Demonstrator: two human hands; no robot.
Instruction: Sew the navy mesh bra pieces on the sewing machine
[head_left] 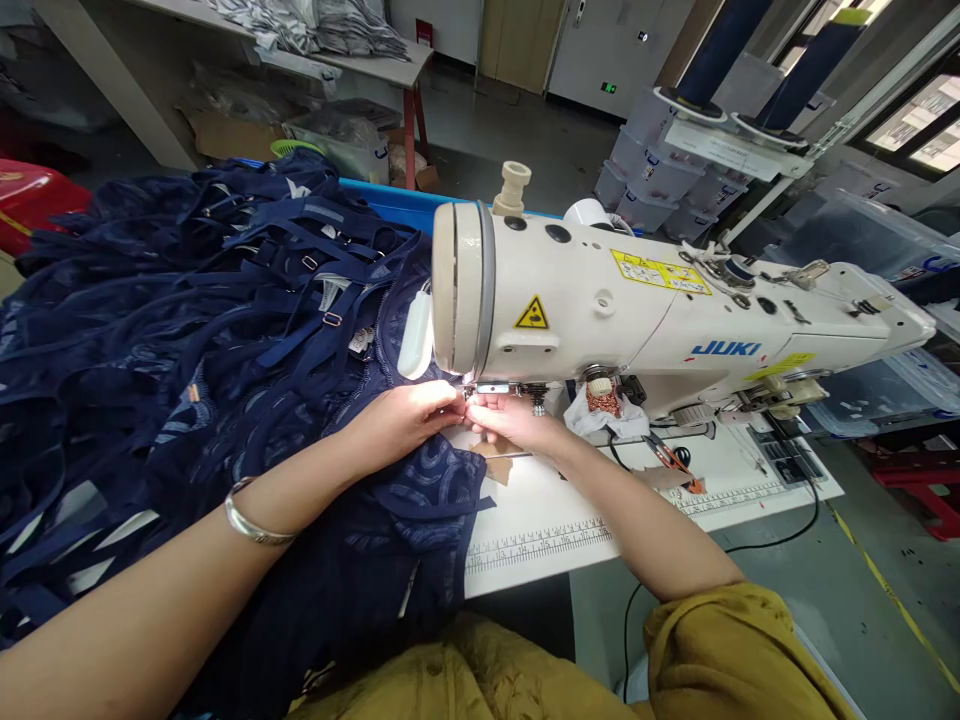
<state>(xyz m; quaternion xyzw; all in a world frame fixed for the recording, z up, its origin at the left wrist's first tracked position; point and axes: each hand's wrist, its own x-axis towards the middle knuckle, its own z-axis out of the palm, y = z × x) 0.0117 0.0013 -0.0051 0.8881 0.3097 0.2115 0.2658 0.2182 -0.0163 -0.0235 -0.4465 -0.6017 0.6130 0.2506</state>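
My left hand (405, 420) is closed in a pinch on a navy garment (435, 490) with a swirl pattern, just left of the needle area of a white JUKI sewing machine (570, 290). The garment spreads under my left wrist and hangs over the table's front edge. Reaching in from the other side, my right hand (514, 422) has its fingers curled together, fingertips almost meeting those of the left. What the right fingertips pinch is too small and hidden to make out. A bright lamp lights the fingertips; the needle itself is hidden.
A big heap of navy garments (225, 300) with straps and sliders fills the left side. Orange-handled snips (679, 465) and copper-coloured thread (602, 397) lie right of my right hand. A printed ruler (555, 540) runs along the table front. Thread cones (709, 55) stand behind the machine.
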